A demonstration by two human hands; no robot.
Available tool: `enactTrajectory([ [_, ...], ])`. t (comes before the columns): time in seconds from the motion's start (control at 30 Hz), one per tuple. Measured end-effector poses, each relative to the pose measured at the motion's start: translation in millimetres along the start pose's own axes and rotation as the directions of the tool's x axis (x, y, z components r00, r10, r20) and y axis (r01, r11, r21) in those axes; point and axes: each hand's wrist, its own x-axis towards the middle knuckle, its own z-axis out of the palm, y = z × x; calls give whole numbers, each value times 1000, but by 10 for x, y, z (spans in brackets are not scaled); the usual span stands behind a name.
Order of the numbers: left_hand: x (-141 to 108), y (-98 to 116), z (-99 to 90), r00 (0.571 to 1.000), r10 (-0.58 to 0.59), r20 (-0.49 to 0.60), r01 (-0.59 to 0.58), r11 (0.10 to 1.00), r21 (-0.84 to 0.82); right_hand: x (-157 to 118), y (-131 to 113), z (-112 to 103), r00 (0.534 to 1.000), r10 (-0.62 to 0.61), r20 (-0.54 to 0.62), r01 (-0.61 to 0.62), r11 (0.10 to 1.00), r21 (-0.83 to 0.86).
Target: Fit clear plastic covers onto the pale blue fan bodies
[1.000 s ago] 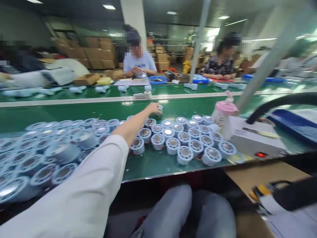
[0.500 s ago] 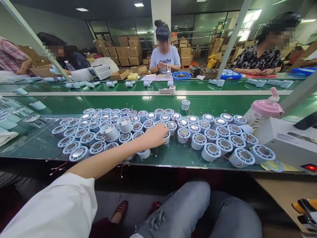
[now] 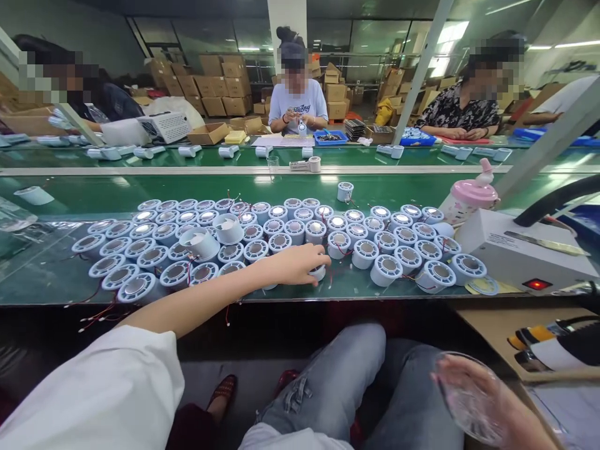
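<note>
My left hand [image 3: 304, 265] reaches over the bench from the lower left, its fingers around a light-blue round housing [image 3: 319, 274] that is mostly hidden beneath it. Many similar housings [image 3: 388, 267] surround it, with slotted rims, silvery centres and thin red and black wires. Two housings [image 3: 201, 242] lie on top of others, showing a different end. At the lower right, my right hand [image 3: 487, 390] is blurred above the lap. It grips a clear round plastic piece [image 3: 473, 415], whose exact kind I cannot make out.
A grey box with a lit red switch [image 3: 537, 285] and a pink-lidded cup [image 3: 469, 194] stand at the right. A single housing [image 3: 345, 190] sits on the green belt [image 3: 197, 187]. Across it, several people work beside handled light-blue parts [image 3: 228, 151]. Cartons are stacked behind.
My left hand has moved nearer and to the right, with the housing under its fingers. My right hand has come into view with the clear plastic piece. The view has shifted right.
</note>
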Motion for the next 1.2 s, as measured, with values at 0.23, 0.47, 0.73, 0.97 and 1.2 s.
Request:
enactTrajectory([
  [0.23,5,477,634,971,80,226,129,620,-774,317,-535,671,940,-335,65,305,738,-602],
  [0.47,35,749,911,929,213,302,116,608,-786,413,-657,719,972,-224,74,202,632,-748],
  [0.73,-76,877,932,984,145,-108,-181,788,-589,382,-661,613,986,85,144,2,852,-523],
  [0.97,-46,742,1223,945,140,-295,-309,673,-672,352,-694,613,986,166,-21,-167,975,-146],
  [1.2,-29,692,1297,935,309,-175,-330,577,-747,364,-517,579,929,369,-28,-343,887,308],
])
